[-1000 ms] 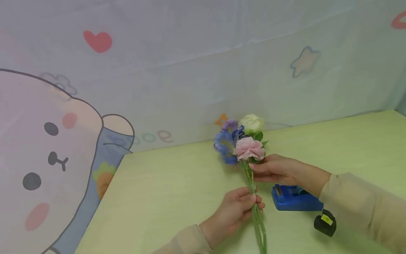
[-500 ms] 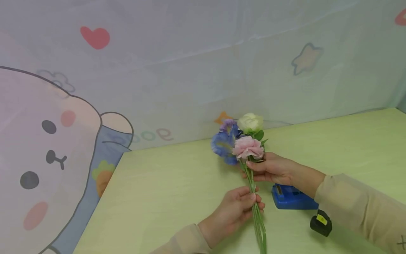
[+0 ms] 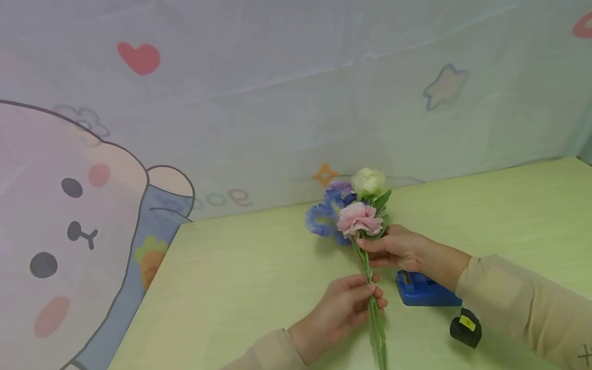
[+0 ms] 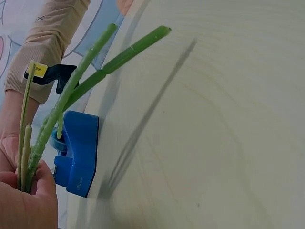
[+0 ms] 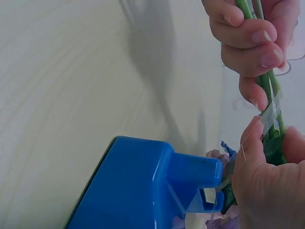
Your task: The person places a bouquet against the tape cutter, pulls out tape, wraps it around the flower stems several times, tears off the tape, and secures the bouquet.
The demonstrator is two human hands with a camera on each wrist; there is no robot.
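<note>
While the left hand [image 3: 344,306] grips the green stems [image 3: 374,318] low, the right hand [image 3: 398,249] pinches them under the pink flower [image 3: 359,220], above the table [image 3: 240,288], beside a blue tape dispenser [image 3: 423,290].

A pale green table [image 3: 240,288] with a faint wood grain is seen, and its back edge is met by a printed cloth backdrop [image 3: 259,103]. A blue tape dispenser [image 3: 423,290] is set flat on it, just beside and below the gripped stems, on their right. No other thing is seen resting on the surface.
</note>
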